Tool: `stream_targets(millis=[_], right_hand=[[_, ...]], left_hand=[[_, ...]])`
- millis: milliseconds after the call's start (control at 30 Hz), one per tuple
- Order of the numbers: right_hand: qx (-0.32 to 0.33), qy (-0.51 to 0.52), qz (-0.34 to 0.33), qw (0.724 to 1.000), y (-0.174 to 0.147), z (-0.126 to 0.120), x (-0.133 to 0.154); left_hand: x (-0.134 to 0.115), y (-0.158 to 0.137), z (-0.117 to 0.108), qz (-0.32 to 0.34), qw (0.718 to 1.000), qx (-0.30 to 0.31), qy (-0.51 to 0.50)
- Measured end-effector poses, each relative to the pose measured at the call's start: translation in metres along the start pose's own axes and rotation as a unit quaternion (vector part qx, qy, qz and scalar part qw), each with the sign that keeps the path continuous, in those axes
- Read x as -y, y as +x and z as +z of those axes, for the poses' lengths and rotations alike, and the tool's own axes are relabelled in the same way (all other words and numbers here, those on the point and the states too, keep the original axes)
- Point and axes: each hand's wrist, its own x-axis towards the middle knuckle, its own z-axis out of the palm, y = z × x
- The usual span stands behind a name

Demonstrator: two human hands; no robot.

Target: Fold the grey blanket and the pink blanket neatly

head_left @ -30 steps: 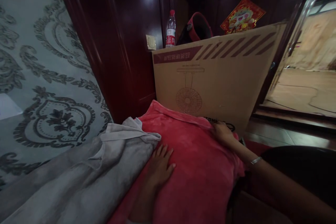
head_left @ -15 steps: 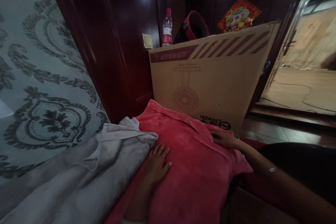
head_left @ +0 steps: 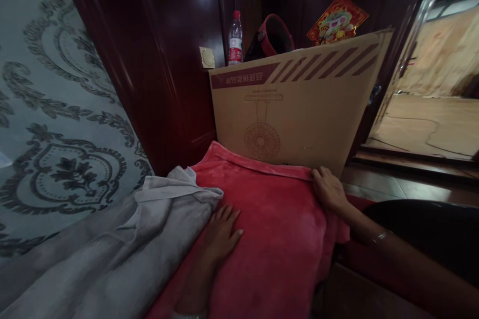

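Observation:
A red plush towel point(head_left: 277, 224) is spread out in front of me, with a hem band along its far edge. My left hand point(head_left: 221, 238) lies flat on its left part, palm down, fingers spread. At the towel's far right corner, the fingers of my right hand point(head_left: 329, 190) are closed on the hem, and the edge runs fairly straight from there to the left corner. Left of the red towel lies a rumpled grey plush towel point(head_left: 127, 254), its folded-over hem close to my left fingers. The fingertips of my right hand are partly hidden.
A large cardboard box point(head_left: 310, 114) with a fan drawing stands just beyond the towel. On it are a red-capped bottle point(head_left: 235, 42) and a black-and-red round object point(head_left: 275, 35). A black rounded surface point(head_left: 426, 234) sits at the right. Patterned wallpaper point(head_left: 71, 169) covers the left wall.
My right hand has moved up and outward to the far right corner of the red towel, and the far hem now lies straighter and flatter. My left hand has stayed in place.

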Motion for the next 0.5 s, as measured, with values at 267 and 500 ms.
stream_targets(millis=[267, 500], right_hand=[[0.008, 0.109, -0.086, 0.990, -0.013, 0.009, 0.061], [0.201, 0.139, -0.166, 0.955, 0.045, 0.039, 0.121]], left_hand=[[-0.005, -0.004, -0.003, -0.020, 1.000, 0.015, -0.013], [-0.005, -0.005, -0.001, -0.015, 1.000, 0.001, -0.019]])
